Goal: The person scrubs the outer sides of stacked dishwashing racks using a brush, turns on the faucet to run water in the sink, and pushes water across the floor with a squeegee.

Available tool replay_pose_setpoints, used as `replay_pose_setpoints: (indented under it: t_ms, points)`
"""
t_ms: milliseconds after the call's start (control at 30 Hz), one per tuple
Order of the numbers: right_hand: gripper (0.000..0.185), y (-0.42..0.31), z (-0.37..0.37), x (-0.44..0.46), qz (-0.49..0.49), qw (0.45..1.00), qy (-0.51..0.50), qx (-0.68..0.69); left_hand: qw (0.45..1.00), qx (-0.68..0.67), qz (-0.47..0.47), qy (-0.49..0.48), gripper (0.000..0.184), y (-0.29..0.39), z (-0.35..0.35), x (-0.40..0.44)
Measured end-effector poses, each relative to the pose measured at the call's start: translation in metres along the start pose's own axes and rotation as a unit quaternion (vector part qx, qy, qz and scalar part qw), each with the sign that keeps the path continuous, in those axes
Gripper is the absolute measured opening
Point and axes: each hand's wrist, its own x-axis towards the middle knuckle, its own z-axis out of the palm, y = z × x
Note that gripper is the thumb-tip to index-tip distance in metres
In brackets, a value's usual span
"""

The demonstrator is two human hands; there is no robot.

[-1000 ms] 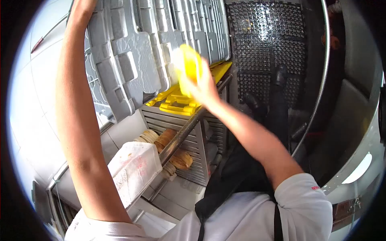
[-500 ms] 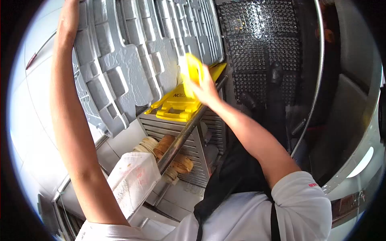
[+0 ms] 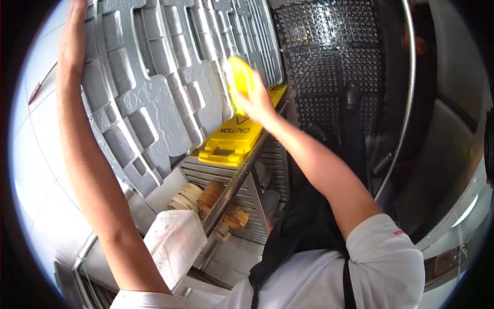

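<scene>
My right hand (image 3: 257, 100) is closed around a yellow scrubbing brush (image 3: 237, 74), its head against the ribbed face of a large grey plastic panel (image 3: 180, 98). Wet streaks and suds run over the panel, which stands tilted. At the panel's upper left edge is my left hand (image 3: 75, 26); its fingers lie beyond the top of the view, so their grip is hidden. Below the brush, a yellow caution sign (image 3: 231, 139) lies flat on a slatted metal rack, beside the panel's lower edge.
A metal rail (image 3: 226, 195) runs along the slatted rack (image 3: 247, 190). Bamboo steamers (image 3: 208, 198) and a stained white container (image 3: 175, 239) sit below. A wet black rubber mat (image 3: 332, 56) covers the floor to the right, near a curved metal pipe (image 3: 409, 77).
The brush has moved up and slightly left over the panel. The panel's lower edge has shifted down, and the left hand has moved left. The whole view has shifted a little.
</scene>
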Motion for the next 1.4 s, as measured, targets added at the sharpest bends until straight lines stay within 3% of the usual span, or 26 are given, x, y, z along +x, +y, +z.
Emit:
replay_pose_setpoints:
  t_ms: [100,167,233,333,400,467,533,633,667,700,733,767,800,867,900,1000,1067,1133,1200,1267,1300,1400]
  points:
    - [0.060,-0.006,-0.016,-0.041,0.026,0.998,-0.047,0.030,0.999,-0.025,-0.002,-0.023,0.100,-0.004,0.003,0.001]
    - [0.059,0.008,-0.004,-0.009,0.031,0.999,-0.031,0.013,0.999,-0.028,0.014,-0.021,0.099,-0.002,0.005,0.003]
    - [0.053,-0.004,0.011,0.066,0.116,0.993,-0.010,-0.027,0.999,-0.018,0.042,-0.004,0.098,0.000,0.005,-0.001]
    - [0.053,0.001,0.023,0.139,0.018,0.998,0.023,-0.049,0.997,-0.009,0.076,0.016,0.096,-0.002,0.010,-0.008]
    - [0.049,-0.007,0.009,0.107,0.099,0.992,-0.020,0.076,0.997,-0.045,0.054,0.017,0.085,-0.008,0.005,0.008]
    - [0.051,-0.001,-0.005,0.035,0.045,0.998,-0.025,0.027,0.997,-0.020,0.069,0.037,0.085,-0.002,0.009,0.002]
    - [0.055,0.006,-0.021,-0.036,0.057,0.995,-0.066,0.044,0.996,0.007,0.082,0.047,0.084,0.003,0.014,-0.003]
    - [0.058,0.007,-0.026,-0.025,0.136,0.985,-0.067,0.079,0.994,0.028,0.092,0.056,0.084,0.007,0.018,-0.006]
    - [0.055,0.016,-0.011,0.004,0.107,0.985,-0.023,0.136,0.993,0.035,0.092,0.058,0.084,0.009,0.018,-0.006]
    - [0.050,0.010,-0.008,0.038,0.117,0.987,-0.031,0.105,0.993,0.040,0.094,0.060,0.084,0.009,0.018,-0.007]
    - [0.048,0.023,0.003,0.071,0.052,0.996,-0.015,0.067,0.993,0.044,0.092,0.057,0.084,0.010,0.017,-0.009]
    - [0.049,0.013,0.002,0.097,0.111,0.989,-0.045,0.092,0.991,0.056,0.099,0.063,0.084,0.009,0.017,-0.007]
    - [0.051,0.015,0.002,0.106,0.106,0.993,-0.051,0.008,0.991,0.064,0.104,0.062,0.085,0.008,0.017,-0.005]
    - [0.054,0.018,-0.005,0.065,0.106,0.988,-0.038,0.108,0.988,0.079,0.116,0.068,0.086,0.007,0.016,-0.002]
    - [0.057,0.028,-0.008,0.029,0.066,0.993,-0.019,0.094,0.987,0.083,0.118,0.073,0.086,0.007,0.015,-0.002]
    - [0.059,0.026,-0.042,-0.065,0.129,0.987,-0.093,0.017,0.984,0.102,0.125,0.078,0.088,0.007,0.017,-0.006]
    - [0.060,0.029,-0.056,-0.057,0.182,0.977,-0.107,0.027,0.982,0.113,0.129,0.084,0.089,0.008,0.019,-0.005]
    - [0.054,0.035,-0.030,0.000,0.052,0.998,-0.040,0.017,0.980,0.117,0.137,0.089,0.088,0.000,0.016,0.000]
    - [0.048,0.026,-0.010,0.067,0.074,0.996,-0.044,0.036,0.975,0.138,0.149,0.086,0.088,-0.005,0.012,0.009]
    - [0.045,0.011,-0.009,0.097,0.097,0.992,-0.066,-0.040,0.968,0.176,0.152,0.089,0.088,-0.011,0.008,0.011]
    - [0.049,0.022,-0.008,0.080,0.086,0.993,-0.060,0.054,0.972,0.156,0.160,0.077,0.089,-0.012,0.009,0.013]
    - [0.059,0.034,-0.023,-0.008,0.098,0.988,-0.079,0.092,0.977,0.129,0.148,0.088,0.090,-0.007,0.013,0.008]
